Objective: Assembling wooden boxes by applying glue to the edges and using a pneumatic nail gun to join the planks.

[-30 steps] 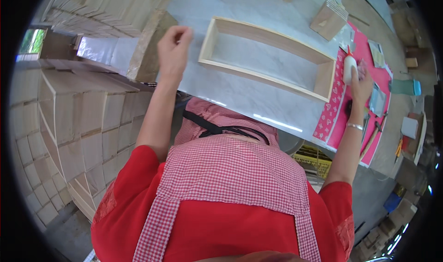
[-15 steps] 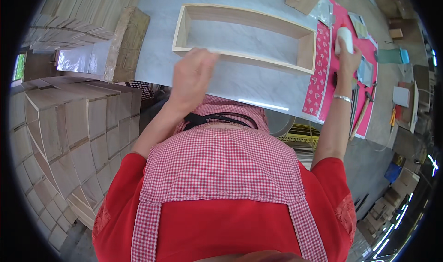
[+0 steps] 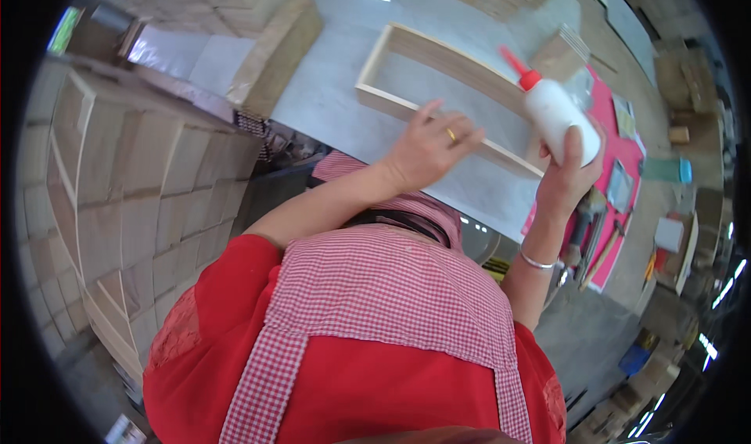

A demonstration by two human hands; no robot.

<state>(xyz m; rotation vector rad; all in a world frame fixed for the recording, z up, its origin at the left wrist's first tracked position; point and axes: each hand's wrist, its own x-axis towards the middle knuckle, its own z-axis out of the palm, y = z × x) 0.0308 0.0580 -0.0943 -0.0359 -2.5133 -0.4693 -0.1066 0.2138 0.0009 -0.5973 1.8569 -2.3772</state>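
Note:
A white squeeze bottle (image 3: 560, 123) with a red nozzle is gripped in my right hand (image 3: 573, 170), raised above the right end of a pale wooden frame (image 3: 381, 97). The bottle leans so that its nozzle points up and to the left. My left hand (image 3: 435, 148), with a ring on one finger, is over the near long side of the frame, its fingers apart and holding nothing. Whether it touches the wood I cannot tell. The rectangular frame lies on a grey-white tabletop (image 3: 328, 76), which shows through its middle.
A pink sheet (image 3: 606, 258) at the right carries a hammer (image 3: 604, 258) and other tools. Beyond it stands a teal container (image 3: 666, 170). A wrapped wooden block (image 3: 275, 57) lies at the table's left, and stacked wooden boxes (image 3: 129, 158) fill the space left of me.
My right hand has lifted the white bottle from the pink sheet and brought it left over the frame. My left hand has moved right along the near side, and the view has turned.

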